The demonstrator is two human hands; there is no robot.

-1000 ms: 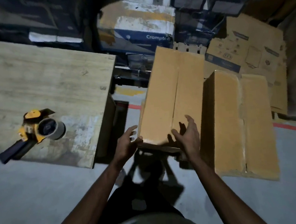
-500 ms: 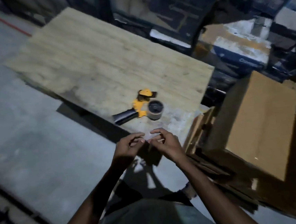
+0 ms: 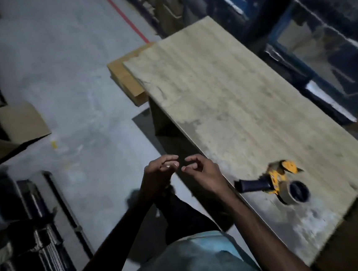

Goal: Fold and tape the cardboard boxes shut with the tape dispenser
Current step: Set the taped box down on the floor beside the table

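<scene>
A person stands at the long near edge of a pale wood-grain tabletop [image 3: 224, 91] in a dim storeroom, both bare hands raised and holding nothing. The left hand [image 3: 159, 176] hangs over the grey concrete floor [image 3: 70, 80] with its fingers loosely curled. The right hand [image 3: 201, 172] sits just beside it, over the table's edge, fingers curled the same loose way. The fingertips of the two hands are near each other with a small gap between them.

The yellow tape dispenser with a dark handle [image 3: 274, 180] lies on its side on the tabletop close to the near right corner, apart from both hands. Its handle points toward the right forearm, and its brown tape roll sits toward the table's end edge. The rest of the tabletop is bare wood, worn and pale along the near edge.

A tan cardboard box [image 3: 124, 81] juts out from under the table's far left corner. Flattened brown cardboard [image 3: 19, 124] lies well apart at the left edge of the view, with a wide stretch of floor between it and the table. A thin red floor line [image 3: 127, 20] runs across that floor toward the table's far corner. Dark wrapped bundles [image 3: 31, 247] crowd the lower left, and blue shelving [image 3: 317, 34] closes in along the table's far long side.
</scene>
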